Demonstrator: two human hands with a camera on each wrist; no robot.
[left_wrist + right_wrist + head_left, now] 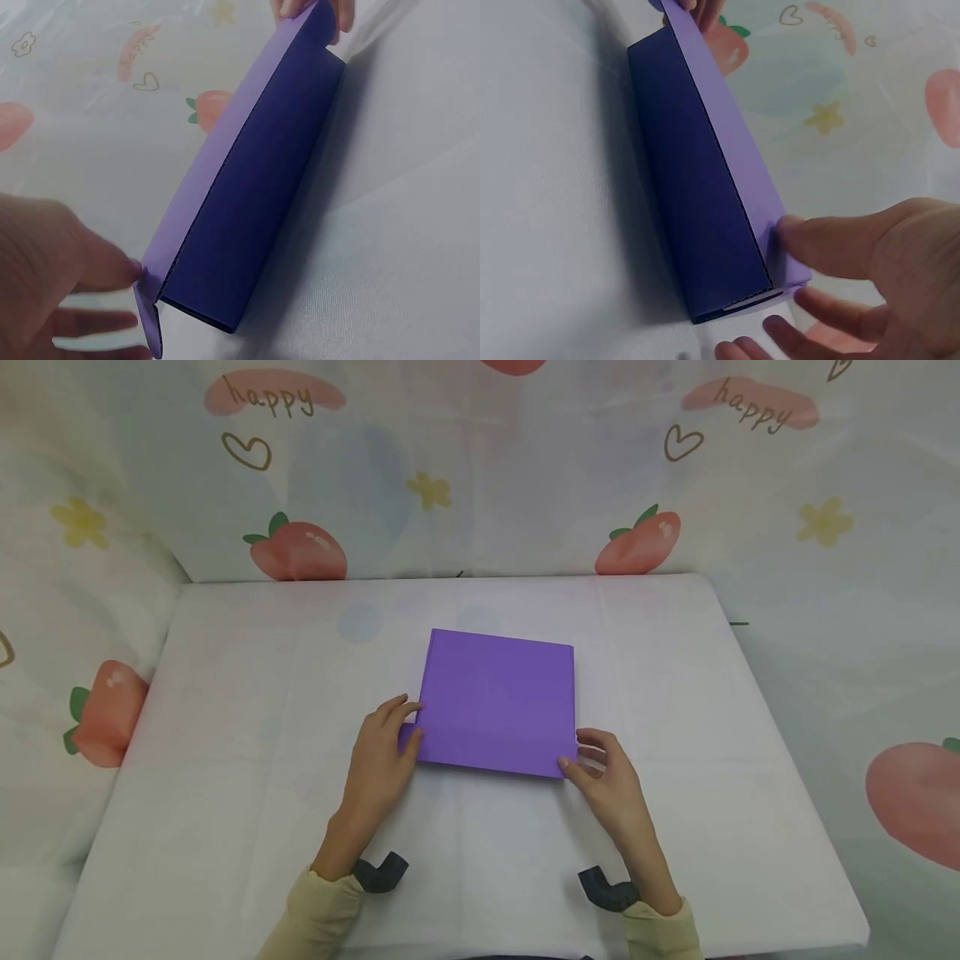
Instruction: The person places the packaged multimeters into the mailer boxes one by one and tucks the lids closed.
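A flat purple cardboard box (498,702) lies on the table, its lid panel covering the top. In the left wrist view, the lid's front edge (202,172) stands out past the dark front wall (255,195), with a small side flap (150,322) sticking out at the left corner. My left hand (381,756) pinches that flap, thumb at the corner and fingers along its outer side. At the front right corner, my right hand (611,785) holds the lid with the thumb on top and the index finger against the side; its other fingers spread below the corner.
A white cloth-covered table (262,793) lies under the box. Behind it hangs a printed backdrop (510,468) with strawberries, flowers and hearts. Dark wrist mounts (381,872) sit on both wrists, beside the pale yellow sleeves (315,914).
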